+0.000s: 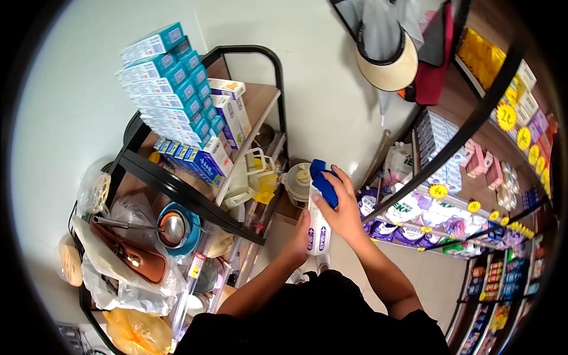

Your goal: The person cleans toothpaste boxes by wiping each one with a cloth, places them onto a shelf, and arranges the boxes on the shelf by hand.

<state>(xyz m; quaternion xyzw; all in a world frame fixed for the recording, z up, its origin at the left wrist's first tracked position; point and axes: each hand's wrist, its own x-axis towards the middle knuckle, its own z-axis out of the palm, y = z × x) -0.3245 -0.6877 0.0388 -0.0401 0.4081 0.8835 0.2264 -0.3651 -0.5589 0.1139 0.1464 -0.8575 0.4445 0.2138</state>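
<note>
Left hand [297,241] clasps a white box [319,229] by its side
Beside that grip, the right hand [341,208] bunches blue cloth [323,187]

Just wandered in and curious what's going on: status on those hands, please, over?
Left hand: holding white box with purple print. Right hand: holding blue cloth against box's upper part. Nothing visible in the way.

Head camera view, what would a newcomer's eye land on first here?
Probably the tall stack of teal-and-white boxes on the shelf at the picture's left. Next, near the middle, the white box in the left hand, with the right hand holding a blue cloth against it. Then the pale-brimmed cap hanging at the top.
</note>
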